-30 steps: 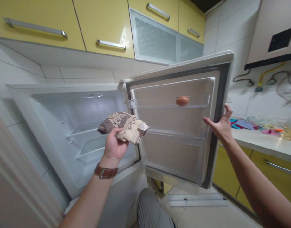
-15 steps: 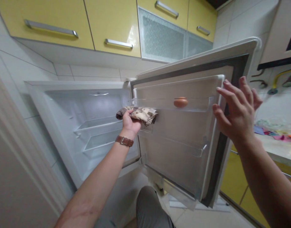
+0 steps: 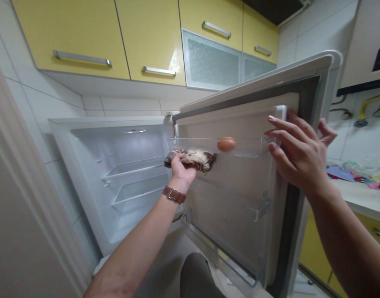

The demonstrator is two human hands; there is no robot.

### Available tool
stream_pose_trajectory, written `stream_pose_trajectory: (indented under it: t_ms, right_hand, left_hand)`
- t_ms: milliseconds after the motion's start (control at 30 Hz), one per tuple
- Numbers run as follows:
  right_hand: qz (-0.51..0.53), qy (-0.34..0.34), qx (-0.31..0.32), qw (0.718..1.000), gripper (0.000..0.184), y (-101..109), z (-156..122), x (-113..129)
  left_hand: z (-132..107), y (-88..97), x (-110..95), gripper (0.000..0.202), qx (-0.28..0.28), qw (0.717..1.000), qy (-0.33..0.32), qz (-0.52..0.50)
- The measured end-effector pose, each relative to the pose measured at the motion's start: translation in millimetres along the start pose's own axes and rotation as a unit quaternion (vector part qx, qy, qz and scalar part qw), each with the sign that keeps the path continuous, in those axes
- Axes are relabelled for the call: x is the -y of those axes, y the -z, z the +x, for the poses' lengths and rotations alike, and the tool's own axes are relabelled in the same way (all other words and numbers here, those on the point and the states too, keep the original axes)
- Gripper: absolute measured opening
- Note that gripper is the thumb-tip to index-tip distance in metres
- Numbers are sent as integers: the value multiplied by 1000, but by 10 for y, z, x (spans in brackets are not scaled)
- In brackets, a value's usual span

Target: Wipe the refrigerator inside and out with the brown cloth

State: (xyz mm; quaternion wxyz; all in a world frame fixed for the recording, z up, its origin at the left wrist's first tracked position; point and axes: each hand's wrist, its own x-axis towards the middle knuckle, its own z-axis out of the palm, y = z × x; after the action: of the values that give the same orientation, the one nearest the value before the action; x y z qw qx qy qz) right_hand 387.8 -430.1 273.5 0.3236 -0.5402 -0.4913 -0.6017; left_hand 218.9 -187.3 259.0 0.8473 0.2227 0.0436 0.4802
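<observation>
My left hand [image 3: 182, 169], with a brown watch on its wrist, grips a folded brown and beige patterned cloth [image 3: 194, 159] and presses it against the inner wall of the open fridge door [image 3: 233, 194], just under the upper door shelf [image 3: 248, 147]. One brown egg [image 3: 226, 144] lies in that shelf, to the right of the cloth. My right hand [image 3: 297, 153] hovers at the door's outer edge, fingers spread and holding nothing. The fridge compartment [image 3: 128, 174] stands open with bare clear shelves.
Yellow wall cabinets [image 3: 140, 37] with metal handles hang above the fridge. A white counter [image 3: 360, 194] at the right carries colourful items. A range hood [image 3: 370, 45] and hoses are at the upper right. My knee [image 3: 199, 275] shows below.
My left hand carried the cloth from the fridge opening onto the inside of the door below the egg shelf. My right hand rose along the door's edge and the door swung slightly.
</observation>
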Motion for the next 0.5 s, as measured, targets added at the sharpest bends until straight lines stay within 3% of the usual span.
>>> stream_pose_trajectory:
  t_ms: [167,300,400,500]
  right_hand:
    - [4,-22,-9,1000,35,3,19,70]
    - [-13,-30,13,999,32,42,31,123]
    - [-24,-43,44,998,32,92,39,158]
    - [-22,-50,48,997,33,117,41,181]
  left_hand:
    - [-658,-258,381,20,57,986,159,4]
    - [-1146,-446,528,29,87,963,253,6]
    - [-1317,-539,514,30,85,958,275,-10]
    - [-1298,-565,445,29,75,961,267,-9]
